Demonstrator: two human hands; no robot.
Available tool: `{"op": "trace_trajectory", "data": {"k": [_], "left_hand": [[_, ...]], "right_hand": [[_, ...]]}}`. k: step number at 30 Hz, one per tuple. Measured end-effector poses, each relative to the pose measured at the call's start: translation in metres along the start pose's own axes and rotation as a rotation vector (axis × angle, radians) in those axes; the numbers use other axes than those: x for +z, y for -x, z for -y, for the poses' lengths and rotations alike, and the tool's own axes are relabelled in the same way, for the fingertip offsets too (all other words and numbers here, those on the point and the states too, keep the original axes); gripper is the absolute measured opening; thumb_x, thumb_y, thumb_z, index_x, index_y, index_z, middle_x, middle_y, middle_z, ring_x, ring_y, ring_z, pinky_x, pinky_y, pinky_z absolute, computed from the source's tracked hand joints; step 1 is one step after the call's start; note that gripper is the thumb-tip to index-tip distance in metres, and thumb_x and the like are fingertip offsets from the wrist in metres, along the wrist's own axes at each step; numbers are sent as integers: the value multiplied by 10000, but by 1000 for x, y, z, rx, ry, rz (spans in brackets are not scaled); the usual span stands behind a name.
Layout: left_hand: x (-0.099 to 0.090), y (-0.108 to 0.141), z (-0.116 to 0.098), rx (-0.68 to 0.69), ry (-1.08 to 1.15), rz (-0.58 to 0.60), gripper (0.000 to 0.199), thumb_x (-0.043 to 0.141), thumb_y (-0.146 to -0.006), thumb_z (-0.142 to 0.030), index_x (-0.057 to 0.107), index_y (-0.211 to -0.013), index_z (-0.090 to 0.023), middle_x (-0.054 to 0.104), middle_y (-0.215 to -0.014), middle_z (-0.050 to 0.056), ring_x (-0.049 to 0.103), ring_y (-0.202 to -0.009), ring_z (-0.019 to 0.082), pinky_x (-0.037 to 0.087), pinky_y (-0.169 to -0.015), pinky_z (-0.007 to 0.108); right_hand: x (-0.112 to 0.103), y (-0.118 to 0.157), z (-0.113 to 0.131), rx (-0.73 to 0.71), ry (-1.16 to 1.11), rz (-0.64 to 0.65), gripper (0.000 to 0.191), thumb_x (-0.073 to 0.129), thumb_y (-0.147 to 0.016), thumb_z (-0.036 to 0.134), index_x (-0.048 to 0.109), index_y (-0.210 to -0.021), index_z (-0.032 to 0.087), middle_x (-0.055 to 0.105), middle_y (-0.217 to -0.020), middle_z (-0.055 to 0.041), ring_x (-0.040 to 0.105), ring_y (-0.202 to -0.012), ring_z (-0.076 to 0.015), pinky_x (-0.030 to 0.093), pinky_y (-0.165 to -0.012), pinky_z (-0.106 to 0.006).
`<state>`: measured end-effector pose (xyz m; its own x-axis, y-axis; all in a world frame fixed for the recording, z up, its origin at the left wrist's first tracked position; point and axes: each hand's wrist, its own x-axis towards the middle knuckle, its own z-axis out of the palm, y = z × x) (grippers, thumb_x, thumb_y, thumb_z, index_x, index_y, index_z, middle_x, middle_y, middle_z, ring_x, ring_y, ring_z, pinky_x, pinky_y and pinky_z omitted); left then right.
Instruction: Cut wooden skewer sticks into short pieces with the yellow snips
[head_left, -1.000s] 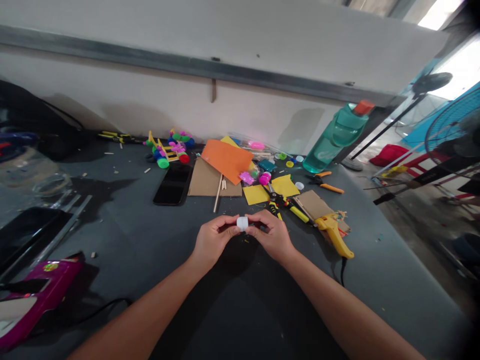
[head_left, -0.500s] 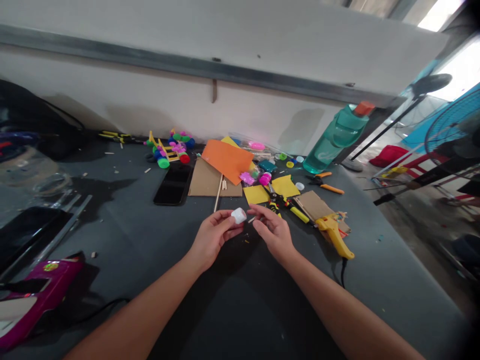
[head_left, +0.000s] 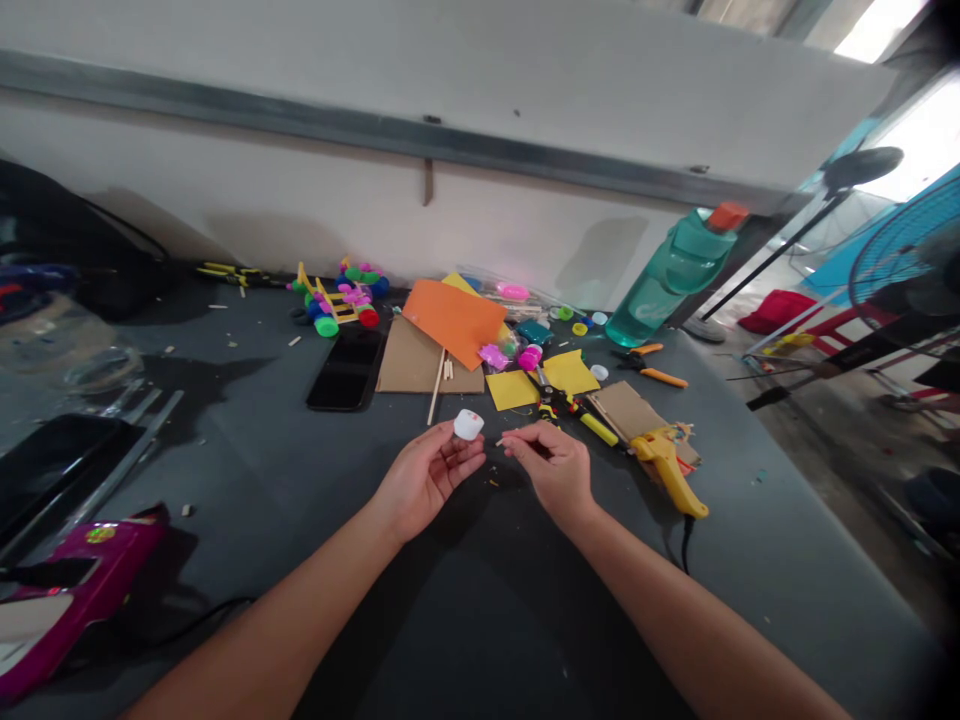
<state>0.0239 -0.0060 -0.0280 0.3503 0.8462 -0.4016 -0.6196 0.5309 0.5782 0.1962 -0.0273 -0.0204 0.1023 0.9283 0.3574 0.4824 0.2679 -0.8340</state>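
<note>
Between the thumb and fingers of my left hand [head_left: 431, 478] is a small white cap-like piece [head_left: 469, 425], tilted, with faint red marks on it. My right hand [head_left: 553, 472] is closed in a pinch on a short wooden stick piece [head_left: 499, 442], mostly covered by the fingertips. A small gap separates the two pieces. Just beyond the hands lie a thin wooden stick [head_left: 435, 390], a brown cardboard piece [head_left: 401, 360] with an orange sheet [head_left: 457, 315] over it, and yellow-handled pliers [head_left: 598, 430].
A yellow glue gun [head_left: 670, 470] with a cord lies at the right, near orange-handled pliers [head_left: 660, 376] and a green bottle [head_left: 671, 275]. A black phone [head_left: 345, 370], colourful wheeled toys [head_left: 349, 297] and a magenta device [head_left: 97, 570] are at the left.
My left hand has turned the white piece upward and its lower fingers have opened out. My right fingers have closed more tightly together around the wooden stick piece.
</note>
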Motion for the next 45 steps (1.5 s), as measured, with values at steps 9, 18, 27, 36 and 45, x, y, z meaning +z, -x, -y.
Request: {"op": "trace_trajectory", "data": {"k": [9,18,27,36,45], "left_hand": [[-1,1,-1,-9,-10,12,181,559,-830,-204,618,-968,-103,684,-877,110,658,-776,149,566,-755,282],[2,5,-2,74,-112,52,229,646,-753,-152,610,-979,-158,653,-868,39,632,-731,113,554,-732,272],[7,6,1,375,-577,-15,365,689,-619,-69,634,-966,-168,643,-917,53,585,-855,149,480,-761,236],[5,8,6,497,-801,-5,355,636,-681,-130,617,-1025,-214,616,-1058,69,578,-958,189,459,-844,325],[2,3,4,423,-692,5,303,673,-685,-206,640,-985,-181,664,-970,64,613,-874,177,493,-800,305]], "right_hand": [[2,0,-6,29,28,6,339,434,-892,312,602,-626,186,554,-529,15,544,-508,-109,403,-534,-225],[5,-3,-17,-60,-29,81,266,496,-821,182,641,-1028,266,650,-1013,-26,590,-905,-174,487,-733,-287],[9,-2,-10,204,-298,244,249,489,-846,337,619,-1019,213,660,-802,-33,616,-711,-161,490,-537,-241],[11,0,-10,139,-251,219,247,636,-743,274,634,-982,213,669,-946,-50,619,-808,-174,502,-686,-287],[12,1,-13,73,-227,185,293,653,-704,197,622,-994,224,640,-968,-44,593,-806,-160,504,-704,-289]]}}
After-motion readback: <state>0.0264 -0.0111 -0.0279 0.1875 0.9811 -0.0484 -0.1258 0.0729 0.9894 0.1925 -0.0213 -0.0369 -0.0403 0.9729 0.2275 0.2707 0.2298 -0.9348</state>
